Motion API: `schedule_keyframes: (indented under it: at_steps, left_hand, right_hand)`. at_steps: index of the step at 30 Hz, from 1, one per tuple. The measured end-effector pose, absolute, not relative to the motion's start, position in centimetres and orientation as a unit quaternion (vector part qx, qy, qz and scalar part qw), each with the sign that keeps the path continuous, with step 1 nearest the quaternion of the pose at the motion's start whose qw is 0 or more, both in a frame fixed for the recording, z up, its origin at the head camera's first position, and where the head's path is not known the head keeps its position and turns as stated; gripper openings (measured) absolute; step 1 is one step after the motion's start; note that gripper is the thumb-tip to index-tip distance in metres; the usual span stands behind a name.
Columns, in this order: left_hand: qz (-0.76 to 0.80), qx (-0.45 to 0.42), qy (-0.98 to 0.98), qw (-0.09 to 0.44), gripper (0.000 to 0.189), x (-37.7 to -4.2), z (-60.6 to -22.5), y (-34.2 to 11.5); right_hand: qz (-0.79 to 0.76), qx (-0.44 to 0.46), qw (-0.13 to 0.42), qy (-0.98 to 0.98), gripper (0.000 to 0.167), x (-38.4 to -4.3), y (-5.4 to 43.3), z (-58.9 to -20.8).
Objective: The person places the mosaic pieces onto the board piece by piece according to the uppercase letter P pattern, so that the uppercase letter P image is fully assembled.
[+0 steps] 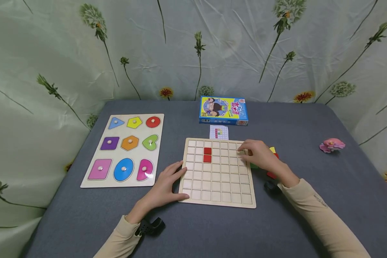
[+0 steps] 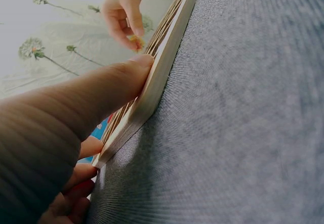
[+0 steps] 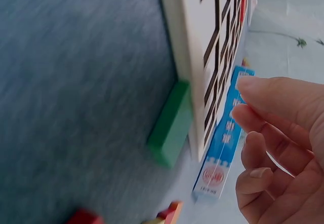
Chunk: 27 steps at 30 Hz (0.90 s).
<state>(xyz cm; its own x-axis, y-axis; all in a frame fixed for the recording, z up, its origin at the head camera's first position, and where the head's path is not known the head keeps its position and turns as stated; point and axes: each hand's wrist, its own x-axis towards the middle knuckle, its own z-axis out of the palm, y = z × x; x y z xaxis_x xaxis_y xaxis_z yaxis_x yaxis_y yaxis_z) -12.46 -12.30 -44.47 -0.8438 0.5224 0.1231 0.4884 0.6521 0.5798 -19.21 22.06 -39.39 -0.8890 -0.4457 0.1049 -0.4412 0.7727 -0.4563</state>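
A wooden grid board (image 1: 224, 205) lies on the table, with two red squares (image 1: 207, 158) one behind the other in its cells. My left hand (image 1: 166, 186) rests at the board's left edge, thumb and fingers spread apart along it; the left wrist view shows the thumb tip (image 2: 142, 64) touching the rim. Over the board's far right side hovers my right hand (image 1: 261, 156). Its thumb and index finger stand slightly apart in the right wrist view, and I see nothing between them. Below that hand, a green block (image 3: 174, 125) touches or nearly touches the board's edge.
Red blocks (image 1: 271, 175) and a yellow block (image 1: 272, 149) lie partly hidden beside the right hand. Behind the board are a pattern card (image 1: 218, 132) and a blue box (image 1: 223, 110). A shape puzzle (image 1: 124, 184) lies left, a pink toy (image 1: 331, 145) right.
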Motion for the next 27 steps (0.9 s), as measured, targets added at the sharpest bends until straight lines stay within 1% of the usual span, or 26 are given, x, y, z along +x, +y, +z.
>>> schedule_keyframes:
  at_steps: [6, 15, 27]
  left_hand:
    - [0.313, 0.277, 0.908, 0.027, 0.084, -12.4, -44.4, -12.3]
    - [0.314, 0.278, 0.907, 0.029, 0.084, -12.4, -44.4, -12.3]
    - [0.309, 0.281, 0.908, 0.026, 0.084, -12.4, -44.8, -12.5]
  right_hand:
    - [-0.234, -0.230, -0.023, 0.944, 0.015, -19.1, 23.4, -39.7]
    - [-0.219, -0.223, -0.060, 0.948, 0.017, -19.1, 25.1, -40.0]
    - [-0.228, -0.185, -0.060, 0.954, 0.019, -19.0, 27.1, -40.8]
